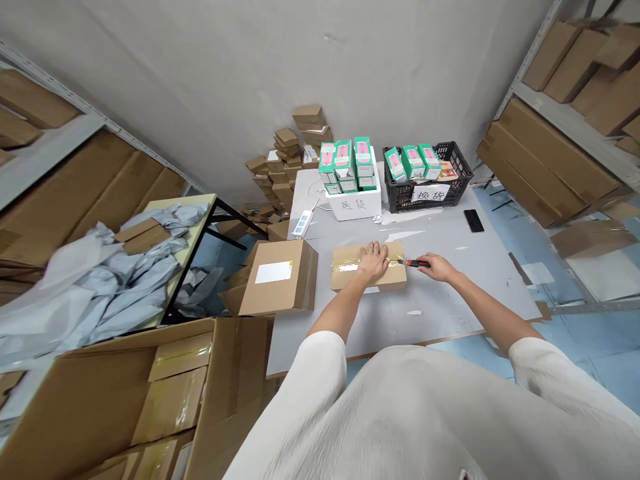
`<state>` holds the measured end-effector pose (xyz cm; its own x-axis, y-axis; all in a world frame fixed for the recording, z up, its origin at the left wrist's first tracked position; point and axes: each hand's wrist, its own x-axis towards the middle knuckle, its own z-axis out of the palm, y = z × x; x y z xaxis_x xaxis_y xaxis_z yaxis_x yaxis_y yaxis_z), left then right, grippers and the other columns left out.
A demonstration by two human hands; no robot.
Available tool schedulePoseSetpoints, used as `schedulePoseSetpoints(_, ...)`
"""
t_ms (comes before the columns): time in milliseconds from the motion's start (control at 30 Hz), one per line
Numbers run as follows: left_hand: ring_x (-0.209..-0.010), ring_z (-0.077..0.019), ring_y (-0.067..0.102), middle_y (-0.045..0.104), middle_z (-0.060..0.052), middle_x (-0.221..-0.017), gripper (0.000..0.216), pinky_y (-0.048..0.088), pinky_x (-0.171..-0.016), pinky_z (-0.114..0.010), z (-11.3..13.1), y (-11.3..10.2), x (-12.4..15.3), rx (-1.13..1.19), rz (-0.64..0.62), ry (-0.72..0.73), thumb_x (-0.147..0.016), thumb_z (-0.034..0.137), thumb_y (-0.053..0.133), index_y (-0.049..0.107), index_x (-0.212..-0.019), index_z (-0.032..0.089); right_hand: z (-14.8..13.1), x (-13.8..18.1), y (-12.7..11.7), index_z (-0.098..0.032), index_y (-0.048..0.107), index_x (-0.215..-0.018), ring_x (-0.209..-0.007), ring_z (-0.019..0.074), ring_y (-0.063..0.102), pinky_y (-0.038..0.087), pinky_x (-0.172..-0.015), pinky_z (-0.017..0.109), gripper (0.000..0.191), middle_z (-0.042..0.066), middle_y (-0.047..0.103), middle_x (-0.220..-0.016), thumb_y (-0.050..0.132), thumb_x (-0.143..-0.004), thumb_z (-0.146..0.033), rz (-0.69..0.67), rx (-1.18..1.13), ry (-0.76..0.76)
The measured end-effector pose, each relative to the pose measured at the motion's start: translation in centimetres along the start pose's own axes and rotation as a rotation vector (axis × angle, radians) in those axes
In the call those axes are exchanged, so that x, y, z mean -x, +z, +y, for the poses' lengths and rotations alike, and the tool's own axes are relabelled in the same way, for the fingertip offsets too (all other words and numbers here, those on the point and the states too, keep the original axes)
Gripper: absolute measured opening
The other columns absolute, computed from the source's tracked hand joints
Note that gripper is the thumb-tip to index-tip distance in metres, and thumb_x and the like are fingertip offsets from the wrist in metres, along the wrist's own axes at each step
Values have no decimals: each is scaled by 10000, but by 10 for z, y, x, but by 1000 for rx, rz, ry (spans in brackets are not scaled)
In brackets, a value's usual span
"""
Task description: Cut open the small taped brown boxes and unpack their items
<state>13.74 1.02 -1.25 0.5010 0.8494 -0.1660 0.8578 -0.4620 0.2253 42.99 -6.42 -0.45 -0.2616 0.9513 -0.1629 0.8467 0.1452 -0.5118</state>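
A taped cardboard box [345, 272] lies flat on the grey table [440, 307] in front of me. My left hand [374, 260] rests on its top with the fingers spread, pressing over the strip of clear tape. In my right hand [438, 267] is a red and black box cutter [417, 263], gripped by the handle. Its blade end points left and meets the right end of the box, near the tape line. Whether the blade has cut into the tape is too small to tell.
Behind the box stand a white bin [353, 205] and a black crate [400, 199] with green-and-pink boxes. A phone [473, 221] lies at right, a power strip [303, 223] at left. Left are a labelled carton [273, 293] and a large open carton [240, 373] of parcels.
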Motion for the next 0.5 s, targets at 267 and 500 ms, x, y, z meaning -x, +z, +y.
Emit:
schedulePoseSetpoints(267, -1663, -412, 258, 356, -222, -1770, 581, 216, -1291, -725, 4, -2, 6, -28, 49, 3, -1091, 427, 405, 459, -1635, 231, 5, 5, 1, -292, 737, -1394, -1139, 283, 697, 545, -955, 360, 375, 102, 754, -1225, 657, -1042, -392, 41, 13, 44)
schedulePoseSetpoints(500, -1644, -423, 285, 369, -239, -1755, 569, 224, -1287, -710, 2, -3, 8, -24, 45, 24, -1086, 433, 410, 490, -1604, 211, 2, 4, 14, -291, 713, -1425, -1179, 288, 681, 530, -987, 363, 387, 104, 745, -1225, 615, -1064, -392, 57, 29, 16)
